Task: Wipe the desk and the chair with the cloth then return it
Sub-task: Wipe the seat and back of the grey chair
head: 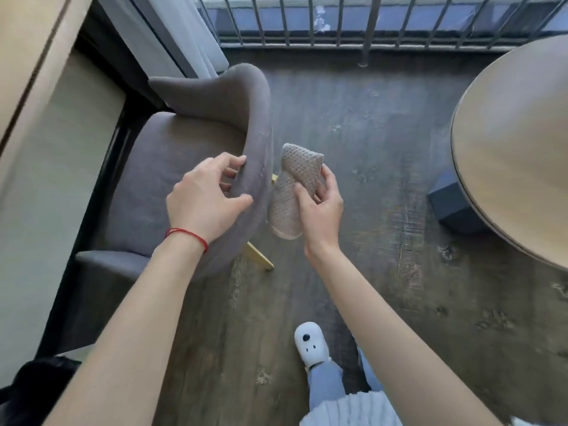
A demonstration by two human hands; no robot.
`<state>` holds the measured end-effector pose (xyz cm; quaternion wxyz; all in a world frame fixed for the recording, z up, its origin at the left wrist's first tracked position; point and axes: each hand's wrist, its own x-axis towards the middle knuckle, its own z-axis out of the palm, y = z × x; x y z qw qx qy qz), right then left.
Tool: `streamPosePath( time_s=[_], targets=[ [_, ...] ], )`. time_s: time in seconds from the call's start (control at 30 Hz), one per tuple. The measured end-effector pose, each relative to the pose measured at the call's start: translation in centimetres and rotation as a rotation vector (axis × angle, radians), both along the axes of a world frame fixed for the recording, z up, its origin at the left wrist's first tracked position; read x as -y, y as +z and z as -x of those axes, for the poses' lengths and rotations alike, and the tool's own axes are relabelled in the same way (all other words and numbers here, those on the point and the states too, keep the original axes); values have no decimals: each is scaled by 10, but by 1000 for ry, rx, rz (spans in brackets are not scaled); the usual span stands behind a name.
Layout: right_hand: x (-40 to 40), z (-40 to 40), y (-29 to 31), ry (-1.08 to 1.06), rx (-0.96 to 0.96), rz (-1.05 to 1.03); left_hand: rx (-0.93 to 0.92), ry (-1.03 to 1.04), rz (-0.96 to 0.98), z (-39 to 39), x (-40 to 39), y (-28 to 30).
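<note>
Grey chair (pixel 184 167) is the step in hand: the left hand (pixel 203 201) is clamped on its back rim, while the right hand (pixel 319 210) grips the cloth (pixel 292 192), bunched just beside that rim. Next, press the cloth onto the upholstery. No containers show.

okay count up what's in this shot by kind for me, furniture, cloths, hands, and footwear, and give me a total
Furniture: 2, the grey chair and the round wooden table
Cloths: 1, the beige cloth, held in the right hand
Hands: 2, the left hand on the chair's backrest and the right hand
Footwear: 1, a white slipper
Total: 6
</note>
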<state>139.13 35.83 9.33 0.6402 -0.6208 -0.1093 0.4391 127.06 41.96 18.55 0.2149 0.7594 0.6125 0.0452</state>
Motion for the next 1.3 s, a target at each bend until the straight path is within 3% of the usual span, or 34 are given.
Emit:
streamPosePath(
  time_s=[0.17, 0.37, 0.5, 0.6, 0.73, 0.87, 0.97, 1.13, 1.3],
  targets=[
    [-35, 20, 16, -32, 99, -55, 4, -30, 38, 1, -5, 3],
    [4, 18, 10, 149, 209, -11, 18, -28, 55, 1, -5, 2],
    [-26, -4, 13, 38, 257, -10, 13, -32, 53, 3, -5, 1],
    [-37, 10, 19, 122, 296, -110, 6, -19, 53, 1, -6, 2],
    [-1, 5, 6, 280, 349, -49, 4, -28, 61, 0, -6, 4],
    [-36, -26, 9, 129, 340, -36, 1, -33, 58, 2, -5, 2],
    [-61, -15, 23, 187, 365, -154, 2, -22, 52, 1, -6, 2],
    [-27, -22, 19, 315, 464, -137, -3, -22, 44, 0, -5, 3],
    [-59, -33, 26, 240, 475, -151, -4, -25, 27, 2, -4, 1]
  ],
)
